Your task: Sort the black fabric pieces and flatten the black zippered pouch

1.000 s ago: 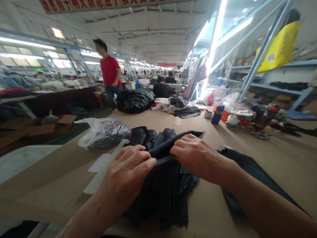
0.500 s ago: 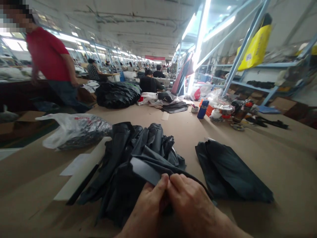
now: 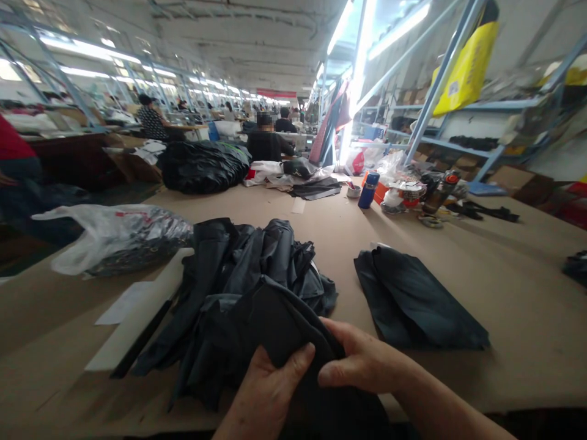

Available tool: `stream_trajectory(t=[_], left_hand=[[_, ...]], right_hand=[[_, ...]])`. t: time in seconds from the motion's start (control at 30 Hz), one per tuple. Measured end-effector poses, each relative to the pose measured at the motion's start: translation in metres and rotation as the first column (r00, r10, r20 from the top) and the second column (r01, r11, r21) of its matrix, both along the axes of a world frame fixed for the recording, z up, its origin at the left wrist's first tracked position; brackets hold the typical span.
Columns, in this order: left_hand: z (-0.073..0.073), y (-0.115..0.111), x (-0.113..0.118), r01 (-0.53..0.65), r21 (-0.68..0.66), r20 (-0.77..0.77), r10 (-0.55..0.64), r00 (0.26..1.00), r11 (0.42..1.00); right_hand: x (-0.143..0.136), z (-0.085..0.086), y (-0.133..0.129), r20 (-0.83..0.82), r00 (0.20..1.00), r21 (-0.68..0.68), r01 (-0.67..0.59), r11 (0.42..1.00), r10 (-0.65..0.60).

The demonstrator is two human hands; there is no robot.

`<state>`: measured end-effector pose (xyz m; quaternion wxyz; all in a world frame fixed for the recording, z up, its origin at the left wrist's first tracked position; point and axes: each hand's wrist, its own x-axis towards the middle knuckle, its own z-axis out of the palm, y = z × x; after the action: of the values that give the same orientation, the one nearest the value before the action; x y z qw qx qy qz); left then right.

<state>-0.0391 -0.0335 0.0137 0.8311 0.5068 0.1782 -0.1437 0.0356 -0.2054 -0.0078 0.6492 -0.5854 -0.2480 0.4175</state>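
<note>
Both the left hand (image 3: 270, 391) and the right hand (image 3: 367, 363) pinch one dark cloth piece (image 3: 284, 330), thumbs on top, just in front of the body. It looks light, limp and a little slick, best gripped along its folded edge. Beyond the fingers lies the heap of cloth (image 3: 247, 269); a flat stack (image 3: 417, 299) sits beyond the right hand.

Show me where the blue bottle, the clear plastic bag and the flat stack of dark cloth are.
blue bottle (image 3: 368, 190), head view, middle of its body.
clear plastic bag (image 3: 114, 235), head view, its bulging middle.
flat stack of dark cloth (image 3: 419, 299), head view, centre of the top piece.
</note>
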Motion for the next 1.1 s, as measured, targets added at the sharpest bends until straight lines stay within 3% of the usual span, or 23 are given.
stream_trajectory(t=[0.13, 0.2, 0.33, 0.43, 0.5, 0.57, 0.73, 0.87, 1.0, 1.1], left_hand=[[-0.012, 0.005, 0.001, 0.048, -0.147, -0.003, -0.049, 0.999, 0.988], [-0.016, 0.007, 0.003, 0.055, -0.129, 0.026, -0.052, 0.998, 0.990], [-0.019, 0.005, 0.010, 0.036, -0.021, 0.030, -0.035, 0.999, 0.999], [-0.018, 0.002, 0.018, 0.039, -0.067, 0.052, -0.036, 0.998, 0.997], [-0.016, 0.002, 0.021, 0.055, -0.111, 0.116, -0.042, 0.992, 0.992], [-0.012, 0.003, 0.024, 0.097, -0.151, 0.167, -0.071, 0.983, 0.984], [-0.004, 0.001, 0.031, 0.182, -0.140, 0.127, -0.165, 0.978, 0.973], [-0.011, -0.005, 0.040, 0.139, -0.049, 0.105, -0.133, 0.986, 0.989], [-0.017, -0.010, 0.048, 0.155, -0.040, 0.133, -0.149, 0.980, 0.987], [-0.016, -0.015, 0.054, 0.166, -0.073, 0.129, -0.156, 0.979, 0.983]], right_hand=[[0.000, -0.015, -0.001, -0.259, 0.966, 0.232, 0.082, 0.969, -0.020], [0.001, -0.014, -0.002, -0.291, 0.954, 0.196, 0.128, 0.972, -0.067], [-0.001, 0.007, -0.004, 0.023, 0.995, -0.019, 0.102, 0.995, -0.102], [0.001, 0.025, -0.009, 0.230, 0.966, -0.113, 0.144, 0.983, -0.115], [0.005, 0.031, -0.015, 0.277, 0.944, -0.118, 0.221, 0.968, -0.181], [0.012, 0.032, -0.023, 0.214, 0.936, -0.064, 0.297, 0.953, -0.278], [0.027, 0.024, -0.038, -0.177, 0.877, 0.096, 0.467, 0.879, -0.446], [0.030, 0.010, -0.039, -0.340, 0.861, 0.089, 0.431, 0.898, -0.379], [0.025, -0.001, -0.040, -0.433, 0.844, 0.027, 0.364, 0.931, -0.318], [0.019, 0.000, -0.042, -0.469, 0.835, 0.047, 0.350, 0.936, -0.289]])
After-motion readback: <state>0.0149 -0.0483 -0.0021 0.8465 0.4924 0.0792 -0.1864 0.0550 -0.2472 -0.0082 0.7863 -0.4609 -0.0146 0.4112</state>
